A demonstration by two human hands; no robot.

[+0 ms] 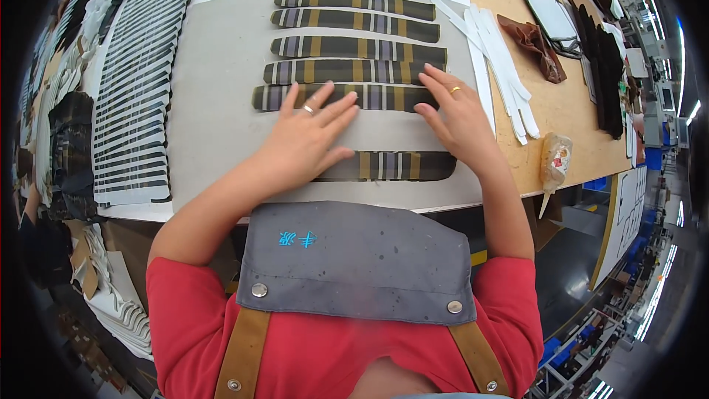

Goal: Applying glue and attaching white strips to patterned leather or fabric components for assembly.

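Several dark plaid fabric strips (358, 48) with mustard, white and violet stripes lie crosswise, one behind another, on a grey work mat (214, 114). My left hand (306, 133) is open, fingers spread, its fingertips on the left half of the fifth strip (384, 98) from the far side. At that strip's right end is my right hand (461, 114), also open, with thumb and fingers apart. Its fingertips reach the end of the strip just behind. Closer to me lies a separate plaid strip (406, 166), its left end hidden by my left hand and wrist.
On the left stand long overlapping rows of striped pieces (144, 81). White strips (502, 66) lie right of the mat, with a crumpled brown piece (535, 44) and a black-framed clear pouch (550, 15) beyond. A nozzled plastic bottle (555, 162) rests at the table's right front edge.
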